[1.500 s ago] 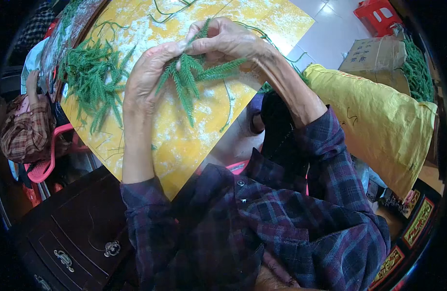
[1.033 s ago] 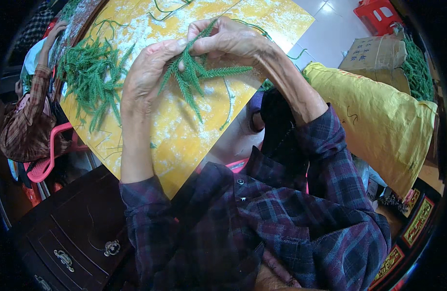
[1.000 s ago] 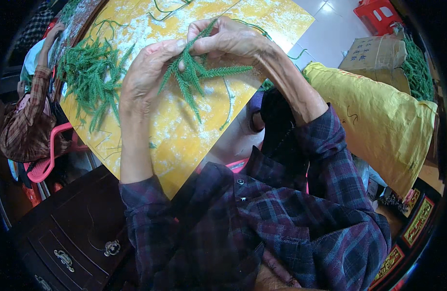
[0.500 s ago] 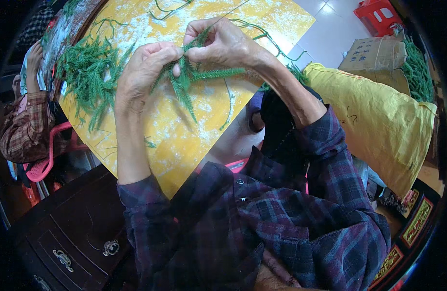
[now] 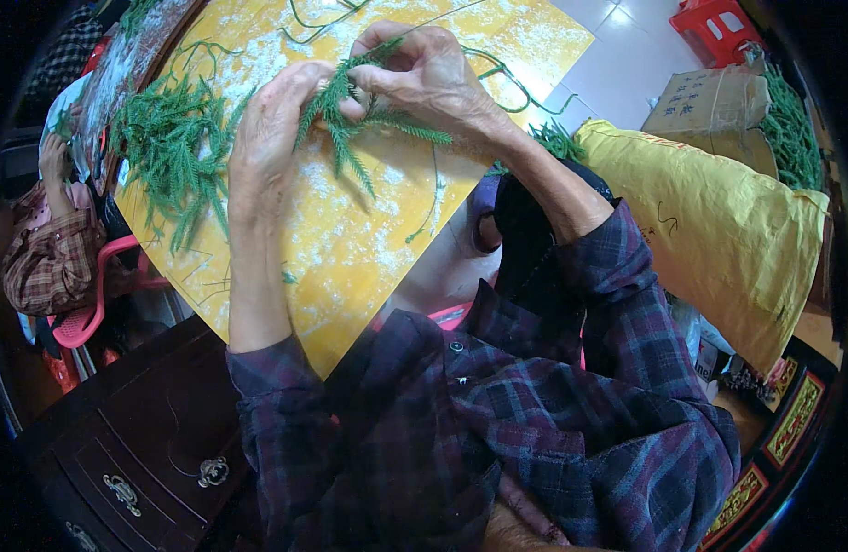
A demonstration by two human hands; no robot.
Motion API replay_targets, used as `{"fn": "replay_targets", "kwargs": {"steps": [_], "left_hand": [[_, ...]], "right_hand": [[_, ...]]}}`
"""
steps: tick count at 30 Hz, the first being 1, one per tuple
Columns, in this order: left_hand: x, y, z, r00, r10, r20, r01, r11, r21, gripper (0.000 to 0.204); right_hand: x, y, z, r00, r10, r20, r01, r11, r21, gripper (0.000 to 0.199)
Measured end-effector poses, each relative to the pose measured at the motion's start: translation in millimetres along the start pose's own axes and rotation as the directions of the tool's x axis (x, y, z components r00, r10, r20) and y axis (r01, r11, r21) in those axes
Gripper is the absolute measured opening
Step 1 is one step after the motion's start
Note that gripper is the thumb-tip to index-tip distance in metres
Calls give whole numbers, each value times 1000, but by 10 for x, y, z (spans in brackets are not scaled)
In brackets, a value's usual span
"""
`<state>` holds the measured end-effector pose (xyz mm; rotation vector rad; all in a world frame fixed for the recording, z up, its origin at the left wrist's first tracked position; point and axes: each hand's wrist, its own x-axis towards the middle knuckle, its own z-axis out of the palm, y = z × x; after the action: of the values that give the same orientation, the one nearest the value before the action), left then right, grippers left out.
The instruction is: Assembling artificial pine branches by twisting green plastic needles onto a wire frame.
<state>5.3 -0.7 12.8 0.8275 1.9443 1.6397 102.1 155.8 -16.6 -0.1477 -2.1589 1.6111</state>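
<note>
Both my hands are raised over a yellow tabletop point(image 5: 341, 285) strewn with white flecks. Between them is a green artificial pine sprig point(image 5: 350, 152) with several needled branches fanning down and to the right. My left hand point(image 5: 272, 129) is closed on the sprig's left side, its fingertips partly behind the needles. My right hand point(image 5: 424, 78) pinches the sprig near its top with thumb and fingers. A thin dark stem or wire point(image 5: 451, 13) runs up and right from there. Left of my left hand lies a heap of similar green sprigs point(image 5: 175, 138).
Bare green stems point(image 5: 502, 78) lie along the table's far side. To the right are a yellow sack point(image 5: 709, 221), a cardboard box point(image 5: 709, 110) holding greenery, and a red plastic crate point(image 5: 714, 32). Another person's sleeve point(image 5: 60, 258) and a pink chair point(image 5: 97, 294) are at left; a dark drawer cabinet point(image 5: 129, 451) stands lower left.
My hands have risen slightly with the sprig, and my left hand has turned more upright. The other person's hand at left has moved downward.
</note>
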Motion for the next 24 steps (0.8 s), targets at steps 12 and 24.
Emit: {"fn": "replay_targets", "kwargs": {"steps": [12, 24], "left_hand": [[-23, 91, -3, 985, -98, 139, 87, 993, 83, 24], [-23, 131, -27, 960, -163, 229, 186, 979, -83, 27]], "right_hand": [[4, -13, 38, 995, -86, -44, 91, 987, 132, 13], [44, -4, -35, 978, -101, 181, 36, 943, 331, 19]]}}
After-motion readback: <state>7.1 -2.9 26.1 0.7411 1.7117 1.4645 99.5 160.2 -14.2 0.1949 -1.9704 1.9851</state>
